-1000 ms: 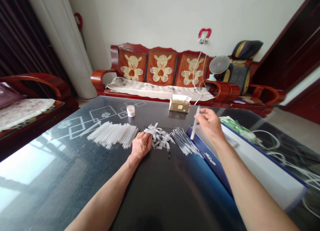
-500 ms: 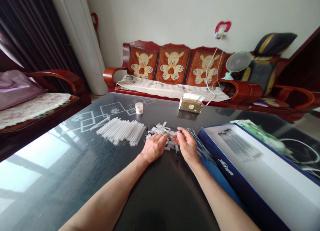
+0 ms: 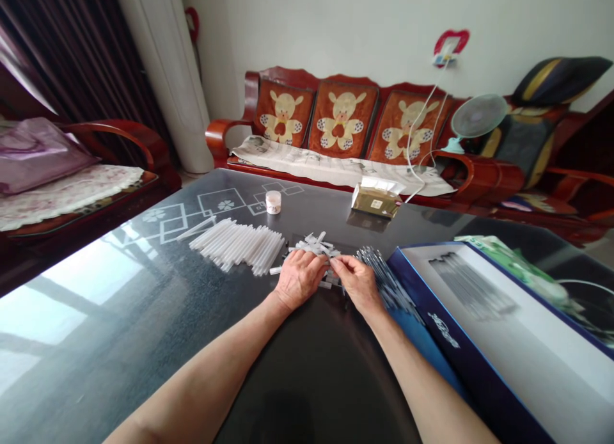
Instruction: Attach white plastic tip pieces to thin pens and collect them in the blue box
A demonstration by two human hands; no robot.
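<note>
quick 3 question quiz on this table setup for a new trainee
1. Which is nearer the blue box: the left hand or the right hand?
2. True or false: the long white tubes lie to the left of the short white pieces.
3. What stands on the table beyond the long white tubes?
A. a small round jar
B. a coffee mug
C. a stapler

Key: 1 the right hand; 2 true; 3 A
</note>
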